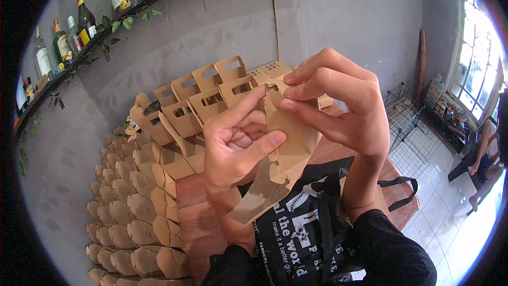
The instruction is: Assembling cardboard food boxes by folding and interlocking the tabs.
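Both hands hold up a piece of brown cardboard [293, 136], partly folded, with notched tabs along its edges. My left hand [238, 140] grips its left side, thumb pressed on the front and index finger reaching up to the top edge. From the right, my right hand [344, 100] pinches the upper tab between thumb and fingertips, next to a curved slot. The lower end of the piece slants down to the left over my left forearm. Beneath it lies black cloth with white print [301, 228], across my lap and the table edge.
Cardboard carriers with handle holes [206, 103] stand in rows at the back of the reddish wooden table [196, 212]. Stacked small folded boxes [132, 212] fill the left. Bottles line a wall shelf [114, 26]. Right, a wire rack [413, 137] stands on tiles near a seated person [484, 153].
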Demonstrator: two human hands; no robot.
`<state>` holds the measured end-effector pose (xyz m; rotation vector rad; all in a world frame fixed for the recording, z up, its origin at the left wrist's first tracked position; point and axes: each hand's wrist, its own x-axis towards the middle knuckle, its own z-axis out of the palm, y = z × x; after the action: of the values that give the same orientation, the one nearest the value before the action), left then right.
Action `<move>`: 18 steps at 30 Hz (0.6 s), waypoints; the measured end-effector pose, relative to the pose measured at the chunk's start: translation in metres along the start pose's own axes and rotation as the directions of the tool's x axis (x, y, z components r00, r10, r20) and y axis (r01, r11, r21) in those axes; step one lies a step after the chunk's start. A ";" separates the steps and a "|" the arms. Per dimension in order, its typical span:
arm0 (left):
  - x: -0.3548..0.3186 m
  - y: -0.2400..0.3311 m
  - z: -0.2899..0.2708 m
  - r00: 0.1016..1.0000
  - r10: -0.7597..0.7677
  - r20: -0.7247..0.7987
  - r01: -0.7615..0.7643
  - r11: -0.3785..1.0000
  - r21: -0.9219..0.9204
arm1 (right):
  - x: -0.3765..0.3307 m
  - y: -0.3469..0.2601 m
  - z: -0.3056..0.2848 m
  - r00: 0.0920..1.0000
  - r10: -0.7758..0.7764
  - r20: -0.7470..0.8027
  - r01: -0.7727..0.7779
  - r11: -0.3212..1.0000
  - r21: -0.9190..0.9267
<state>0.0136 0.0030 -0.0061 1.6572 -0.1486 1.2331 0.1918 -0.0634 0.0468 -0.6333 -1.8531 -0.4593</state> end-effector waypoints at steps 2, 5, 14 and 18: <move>-0.004 0.002 -0.005 1.000 0.007 0.005 -0.007 1.000 0.027 | 0.000 0.000 0.005 1.000 0.013 0.006 -0.013 1.000 0.024; -0.003 0.003 -0.002 1.000 0.006 0.002 -0.006 0.999 0.041 | 0.000 -0.004 0.005 0.999 0.037 0.015 -0.037 0.999 0.005; -0.008 0.009 0.000 0.998 -0.052 -0.028 0.052 0.999 -0.001 | -0.002 0.003 0.002 0.998 -0.034 0.052 0.030 0.996 0.081; -0.005 0.013 0.006 0.990 -0.143 -0.017 0.143 0.989 0.036 | -0.007 0.009 -0.012 0.987 -0.029 0.159 0.006 0.990 0.144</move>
<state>0.0073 -0.0098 -0.0009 1.6607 0.0019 1.1446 0.2077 -0.0648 0.0449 -0.5706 -2.0257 -0.2902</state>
